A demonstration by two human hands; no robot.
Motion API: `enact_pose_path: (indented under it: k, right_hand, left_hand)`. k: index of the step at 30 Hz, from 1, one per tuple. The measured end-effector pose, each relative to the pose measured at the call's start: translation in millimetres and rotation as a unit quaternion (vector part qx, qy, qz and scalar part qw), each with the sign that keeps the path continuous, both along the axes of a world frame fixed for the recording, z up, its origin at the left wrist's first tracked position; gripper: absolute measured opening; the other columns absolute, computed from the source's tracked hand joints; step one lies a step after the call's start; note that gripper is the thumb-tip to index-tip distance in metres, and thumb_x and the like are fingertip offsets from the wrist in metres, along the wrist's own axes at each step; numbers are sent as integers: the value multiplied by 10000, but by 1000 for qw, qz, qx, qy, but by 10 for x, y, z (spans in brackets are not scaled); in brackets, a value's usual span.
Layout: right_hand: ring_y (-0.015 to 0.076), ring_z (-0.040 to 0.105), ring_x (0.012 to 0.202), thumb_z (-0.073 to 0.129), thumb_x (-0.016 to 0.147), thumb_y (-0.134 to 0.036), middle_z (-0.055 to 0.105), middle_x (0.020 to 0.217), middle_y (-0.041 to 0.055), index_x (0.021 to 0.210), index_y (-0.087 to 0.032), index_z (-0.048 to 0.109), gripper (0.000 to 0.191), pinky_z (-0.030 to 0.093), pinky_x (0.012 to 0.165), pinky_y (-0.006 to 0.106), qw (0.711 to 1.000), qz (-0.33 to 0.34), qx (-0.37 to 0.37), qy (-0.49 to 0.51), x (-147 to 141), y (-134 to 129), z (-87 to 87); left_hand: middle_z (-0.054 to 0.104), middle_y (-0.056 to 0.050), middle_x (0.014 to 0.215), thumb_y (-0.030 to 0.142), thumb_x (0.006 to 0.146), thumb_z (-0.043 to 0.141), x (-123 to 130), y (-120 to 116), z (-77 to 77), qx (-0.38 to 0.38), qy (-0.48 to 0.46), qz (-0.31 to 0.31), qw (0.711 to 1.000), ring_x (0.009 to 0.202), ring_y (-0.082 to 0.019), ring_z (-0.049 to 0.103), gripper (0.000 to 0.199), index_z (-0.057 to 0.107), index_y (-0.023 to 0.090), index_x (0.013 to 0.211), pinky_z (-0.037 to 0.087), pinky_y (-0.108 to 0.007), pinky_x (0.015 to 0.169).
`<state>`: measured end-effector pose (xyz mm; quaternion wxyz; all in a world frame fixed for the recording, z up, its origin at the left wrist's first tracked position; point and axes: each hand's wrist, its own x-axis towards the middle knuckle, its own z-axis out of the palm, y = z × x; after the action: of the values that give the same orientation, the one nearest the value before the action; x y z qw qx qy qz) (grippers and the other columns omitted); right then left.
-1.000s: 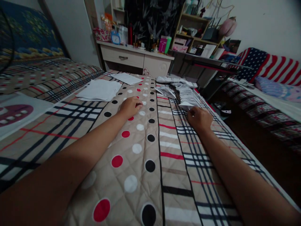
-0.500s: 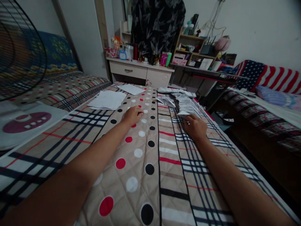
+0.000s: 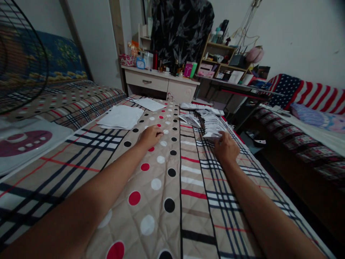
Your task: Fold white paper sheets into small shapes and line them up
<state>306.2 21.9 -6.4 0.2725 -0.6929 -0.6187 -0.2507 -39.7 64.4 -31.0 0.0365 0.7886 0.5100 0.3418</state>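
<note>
My left hand [image 3: 150,138] rests on the dotted strip of the bedspread, its fingers curled in and no object visible in them. To the right, my right hand [image 3: 227,148] is at the near end of a long row of thin white folded papers [image 3: 212,120], packed closely together. Its fingers pinch the edge of the nearest folded paper [image 3: 211,135]; the grip is partly hidden. Left of the row lies a loose folded piece, grey and white [image 3: 190,119]. Beyond my left hand is a stack of flat white sheets [image 3: 121,117], with another white sheet pile [image 3: 150,104] behind it.
The bedspread [image 3: 161,187] is quilted, with dots and checks. A fan [image 3: 40,68] stands at the left edge, above a white plastic bag [image 3: 29,140]. A white dresser [image 3: 159,82] closes off the far end; a second bed [image 3: 293,133] is at the right.
My right hand's fingers have lifted slightly and shifted against the nearest folded paper. My left hand has barely moved. The whole view has shifted a little.
</note>
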Motion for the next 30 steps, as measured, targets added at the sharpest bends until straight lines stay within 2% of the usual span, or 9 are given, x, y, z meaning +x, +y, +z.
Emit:
enact_pose_path:
  k: [4, 9, 13, 16, 19, 22, 24, 27, 30]
  right_hand:
    - [162, 515, 749, 490, 935, -303, 666, 944, 46, 997, -223, 731, 261, 184, 586, 302, 1000, 14, -9, -23, 83, 63, -11]
    - [180, 529, 791, 513, 903, -274, 670, 885, 55, 925, -196, 749, 250, 219, 610, 297, 999, 16, -1, -52, 153, 77, -2]
    - [173, 523, 747, 504, 904, -274, 687, 895, 63, 903, -186, 741, 253, 200, 602, 303, 997, -12, -28, -67, 154, 131, -13]
    - [159, 501, 674, 485, 921, -301, 698, 900, 62, 973, -199, 723, 265, 154, 587, 308, 995, -65, -54, -49, 141, 198, -22]
    - [161, 494, 627, 503, 918, -332, 688, 794, 61, 1046, -194, 687, 263, 143, 584, 304, 991, -109, -73, -35, 111, 211, -10]
    - [184, 548, 640, 479, 932, -332, 702, 768, 73, 1012, -196, 688, 262, 173, 578, 303, 990, -100, -89, -48, 49, 128, 8]
    - [218, 608, 693, 468, 937, -356, 738, 863, 81, 1022, -230, 702, 280, 212, 572, 306, 990, -72, -103, -62, 2, 50, 15]
    - [268, 664, 746, 394, 965, -408, 745, 1017, 114, 1214, -254, 654, 392, 286, 557, 323, 988, -70, -121, -63, -37, -3, 20]
    - [347, 692, 773, 302, 967, -530, 746, 984, 144, 1318, -248, 580, 528, 375, 551, 369, 972, -79, -218, -45, -30, 58, 33]
  left_hand:
    - [729, -69, 1011, 228, 857, 581, -13, 15, -9, -6, -20, -4, 1000, 947, -210, 670, 210, 769, 186, 941, 517, -334, 904]
    - [729, -65, 1007, 232, 860, 588, -21, 26, -18, -21, -37, -5, 999, 930, -202, 673, 201, 770, 189, 933, 524, -332, 894]
    - [726, -57, 1031, 237, 850, 607, -22, 28, -22, -29, -50, 1, 998, 947, -202, 673, 183, 773, 206, 921, 523, -336, 907]
    - [726, -55, 1018, 230, 850, 607, -24, 33, -24, -32, -60, -9, 998, 938, -199, 674, 177, 773, 206, 910, 526, -332, 901]
    - [727, -50, 1011, 224, 849, 609, -28, 42, -31, -35, -68, -17, 997, 926, -196, 676, 175, 770, 203, 914, 530, -327, 888]
    - [728, -42, 1024, 238, 850, 616, -28, 37, -31, -42, -74, -11, 996, 939, -200, 674, 168, 769, 218, 914, 529, -332, 894]
    - [729, -43, 1017, 241, 850, 619, -25, 17, -17, -48, -80, -10, 996, 947, -205, 674, 163, 770, 220, 907, 532, -332, 887]
    - [728, -43, 1035, 249, 863, 606, -22, -20, 19, -65, -85, -14, 994, 950, -206, 677, 175, 769, 233, 924, 534, -330, 878]
    - [728, -36, 1044, 252, 858, 618, -21, -40, 54, -75, -86, -3, 993, 954, -206, 678, 170, 770, 248, 934, 534, -325, 858]
